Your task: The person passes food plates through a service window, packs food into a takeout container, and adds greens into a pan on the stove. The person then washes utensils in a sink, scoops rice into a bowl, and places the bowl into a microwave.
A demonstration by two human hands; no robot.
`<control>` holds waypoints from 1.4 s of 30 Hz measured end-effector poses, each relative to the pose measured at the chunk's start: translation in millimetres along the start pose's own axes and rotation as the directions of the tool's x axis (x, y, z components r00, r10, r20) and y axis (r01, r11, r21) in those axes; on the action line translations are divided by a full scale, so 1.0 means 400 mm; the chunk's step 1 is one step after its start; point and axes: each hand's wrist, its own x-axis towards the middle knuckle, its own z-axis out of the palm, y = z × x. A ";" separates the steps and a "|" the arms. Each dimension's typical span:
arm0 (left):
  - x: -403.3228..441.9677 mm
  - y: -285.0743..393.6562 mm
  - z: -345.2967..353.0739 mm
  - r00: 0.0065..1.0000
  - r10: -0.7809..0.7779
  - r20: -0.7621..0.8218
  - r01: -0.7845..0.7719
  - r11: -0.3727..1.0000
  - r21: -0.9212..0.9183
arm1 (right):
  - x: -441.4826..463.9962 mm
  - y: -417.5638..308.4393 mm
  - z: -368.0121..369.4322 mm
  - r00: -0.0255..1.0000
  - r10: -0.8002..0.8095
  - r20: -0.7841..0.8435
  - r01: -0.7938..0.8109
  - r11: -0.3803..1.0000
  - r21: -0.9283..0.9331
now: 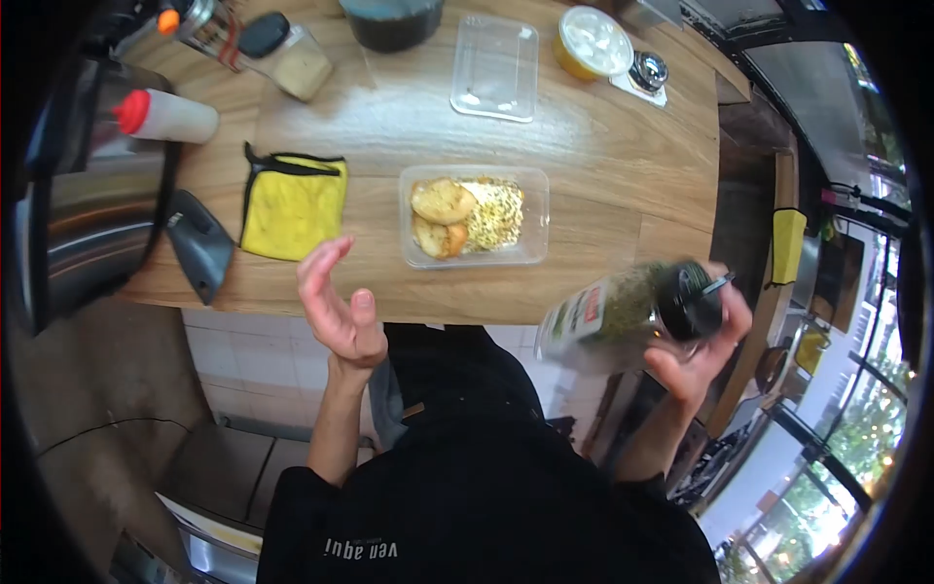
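My right hand [705, 355] is wrapped round a large clear jar [618, 311] of green dried herbs, near its black lid. The jar lies tilted on its side in the air at the table's front edge, its base toward the left. My left hand [341, 307] is raised at the front edge, fingers apart and holding nothing. Between the hands and farther back, a clear plastic container [535, 250] holds toasted bread slices [443, 201] on its left and a pale food sprinkled with green bits [494, 216] on its right.
A yellow cloth [294, 209], a dark scraper-like tool [201, 248] and a red-capped bottle [170, 117] are at the left. Farther back are a jar of powder [297, 70], a dark bowl [392, 24], a clear lid [494, 68] and a lidded yellow tub [592, 44].
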 end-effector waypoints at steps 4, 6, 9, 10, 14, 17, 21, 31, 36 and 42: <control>0.009 0.001 -0.099 0.999 -0.018 -0.044 0.022 0.996 0.092 | -0.054 -0.069 -0.024 0.997 0.025 -0.074 -0.068 0.728 -0.683; 0.025 -0.009 -0.143 0.994 -0.042 -0.101 0.059 0.982 0.178 | -0.113 -0.034 -0.017 0.987 0.008 -0.161 -0.124 0.677 -0.726; 0.067 -0.016 -0.183 0.988 -0.030 -0.151 0.054 0.985 0.162 | -0.115 -0.029 -0.017 0.974 0.031 -0.226 -0.201 0.588 -0.784; 0.081 -0.019 -0.191 0.986 -0.018 -0.166 0.042 0.990 0.138 | -0.077 -0.058 -0.016 0.982 0.051 -0.180 -0.177 0.565 -0.806; 0.132 -0.038 -0.235 0.990 0.074 -0.120 -0.056 0.987 0.148 | 0.203 -0.186 0.058 0.903 -0.426 -0.054 0.242 0.609 -0.755; 0.163 -0.055 -0.253 0.988 0.148 -0.054 -0.140 0.982 0.124 | 0.496 -0.209 0.281 0.831 -0.530 -0.166 0.422 0.797 -0.431; 0.217 -0.053 -0.269 0.995 0.086 -0.055 -0.083 0.994 0.066 | 0.874 -0.194 0.616 0.839 -0.543 0.042 0.528 0.793 -0.303; 0.312 -0.090 -0.231 0.991 -0.113 -0.069 0.111 0.993 -0.030 | 1.136 0.004 0.923 0.767 -0.301 0.567 0.526 0.801 -0.285; 0.430 -0.069 -0.068 0.834 -0.308 0.457 0.281 0.951 0.127 | 1.053 0.078 0.874 0.823 -0.339 0.455 0.554 0.654 -0.515; 0.535 -0.134 0.374 0.584 -0.143 0.799 -0.204 0.927 0.315 | 0.746 -0.077 0.483 0.881 -0.425 -0.209 0.281 0.823 -0.493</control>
